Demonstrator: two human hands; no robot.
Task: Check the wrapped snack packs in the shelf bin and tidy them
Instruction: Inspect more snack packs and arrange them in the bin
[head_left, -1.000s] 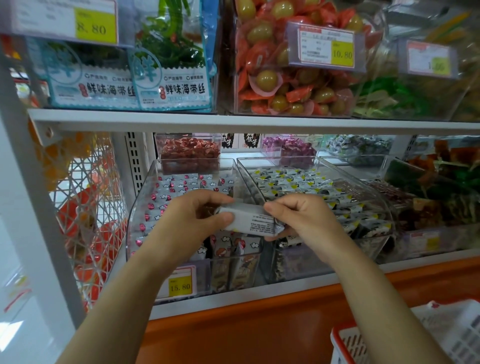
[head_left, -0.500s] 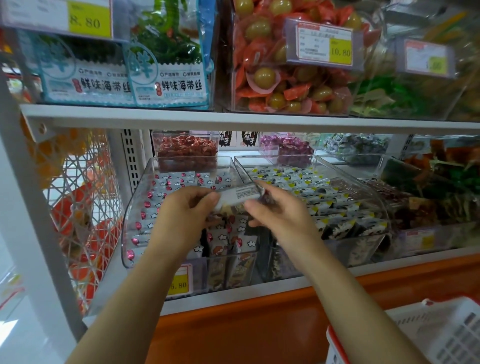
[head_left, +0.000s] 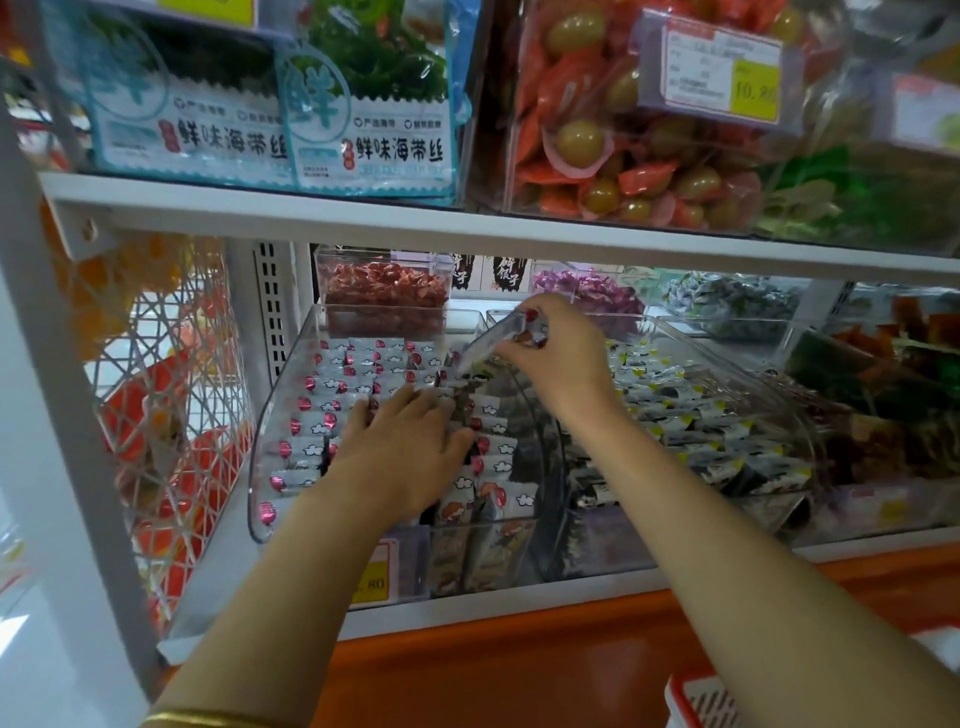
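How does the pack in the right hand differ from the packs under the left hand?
The held pack is pinched by the right hand, tilted above the clear bin; the binned packs lie in rows under the flat left hand. The held pack is single; the binned packs overlap. Both have pale wrappers with red marks.

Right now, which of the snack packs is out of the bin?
The pack pinched by the right hand, tilted above the bin; the other packs lie in rows inside, some under the left hand.
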